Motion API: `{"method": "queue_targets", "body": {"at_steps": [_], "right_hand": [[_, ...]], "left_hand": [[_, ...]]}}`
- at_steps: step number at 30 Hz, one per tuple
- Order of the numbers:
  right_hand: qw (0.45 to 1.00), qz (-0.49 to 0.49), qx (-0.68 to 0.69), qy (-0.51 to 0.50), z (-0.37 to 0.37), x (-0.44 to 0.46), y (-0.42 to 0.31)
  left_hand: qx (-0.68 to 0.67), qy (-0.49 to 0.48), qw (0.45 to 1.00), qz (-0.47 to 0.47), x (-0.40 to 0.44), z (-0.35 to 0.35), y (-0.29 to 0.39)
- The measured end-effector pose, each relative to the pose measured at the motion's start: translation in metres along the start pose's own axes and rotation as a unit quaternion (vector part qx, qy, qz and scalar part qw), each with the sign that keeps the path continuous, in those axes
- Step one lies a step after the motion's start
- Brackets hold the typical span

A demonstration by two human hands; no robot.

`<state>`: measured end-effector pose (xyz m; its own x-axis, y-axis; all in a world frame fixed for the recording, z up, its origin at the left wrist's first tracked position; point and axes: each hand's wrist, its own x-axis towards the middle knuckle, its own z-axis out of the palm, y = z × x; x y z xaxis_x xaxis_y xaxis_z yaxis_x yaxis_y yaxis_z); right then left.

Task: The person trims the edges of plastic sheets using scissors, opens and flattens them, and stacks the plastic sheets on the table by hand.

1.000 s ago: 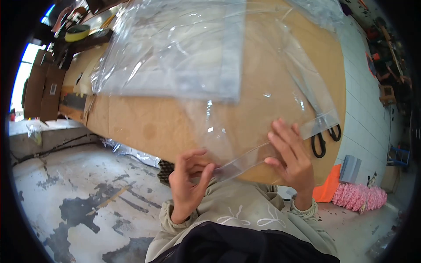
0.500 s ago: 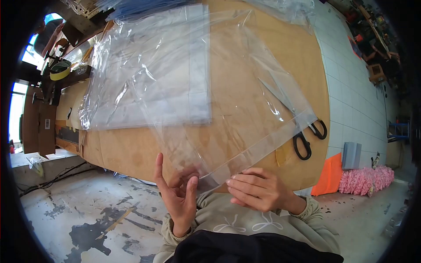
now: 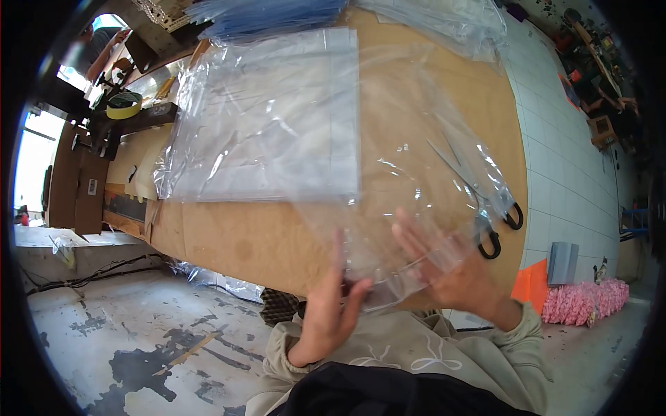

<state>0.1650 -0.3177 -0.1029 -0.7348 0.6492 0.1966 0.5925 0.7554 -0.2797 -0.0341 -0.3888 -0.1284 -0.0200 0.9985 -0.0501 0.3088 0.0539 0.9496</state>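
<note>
A clear plastic bag (image 3: 395, 180) lies slanted across the table, its near edge raised between my hands. My left hand (image 3: 329, 308) is at the bag's near left corner, thumb and fingers around the edge, one finger pointing up; it is slightly blurred. My right hand (image 3: 461, 274) has its fingers stretched out and seen through the film at the near edge; whether they are inside or under the bag I cannot tell. Scissors with black handles (image 3: 489, 243) lie on the right, their blades beneath the film. A stack of clear plastic bags (image 3: 270, 132) lies left of the bag.
The table has a brown cardboard top (image 3: 236, 243). Blue-tinted plastic sheets (image 3: 270, 17) and more clear film (image 3: 444, 28) lie at the far edge. A yellow tape roll (image 3: 124, 105) sits at left. Pink material (image 3: 586, 301) and an orange sheet (image 3: 531, 286) are at right.
My right hand has gone from closed fingers at the bag's edge to stretched fingers behind the film, further forward. My left hand has moved right with the bag's corner. The view has shifted slightly.
</note>
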Motion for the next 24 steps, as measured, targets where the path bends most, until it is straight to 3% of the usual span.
{"method": "queue_targets", "body": {"at_steps": [4,8,9,11,15,18,21,23,24], "right_hand": [[0.999,-0.038,0.006,-0.003,-0.006,0.037,0.043],[0.988,-0.051,-0.132,0.066,0.020,0.097,0.096],[0.980,-0.043,-0.173,0.087,0.029,0.110,0.108],[0.960,0.009,-0.248,0.127,0.047,0.136,0.126],[0.929,0.204,-0.249,0.184,0.063,0.170,0.131],[0.948,0.131,-0.230,0.178,0.063,0.179,0.127],[0.975,-0.004,0.002,0.223,0.068,0.181,0.135],[0.978,-0.034,0.074,0.192,0.065,0.183,0.128],[0.977,-0.048,0.111,0.175,0.065,0.184,0.122]], "left_hand": [[-0.035,-0.071,0.994,0.081,0.015,0.017,0.013],[0.002,-0.119,0.987,0.108,0.019,0.027,0.017],[-0.001,-0.100,0.992,0.074,0.018,0.030,0.017],[-0.003,-0.062,0.998,0.003,0.016,0.032,0.016],[-0.012,-0.003,1.000,0.000,0.013,0.016,0.010],[0.060,-0.097,0.993,0.039,0.016,-0.003,0.014],[0.073,-0.135,0.985,0.076,0.031,-0.029,0.020],[0.234,-0.022,0.956,0.174,0.052,-0.043,0.017],[0.246,0.001,0.950,0.191,0.066,-0.047,0.017]]}}
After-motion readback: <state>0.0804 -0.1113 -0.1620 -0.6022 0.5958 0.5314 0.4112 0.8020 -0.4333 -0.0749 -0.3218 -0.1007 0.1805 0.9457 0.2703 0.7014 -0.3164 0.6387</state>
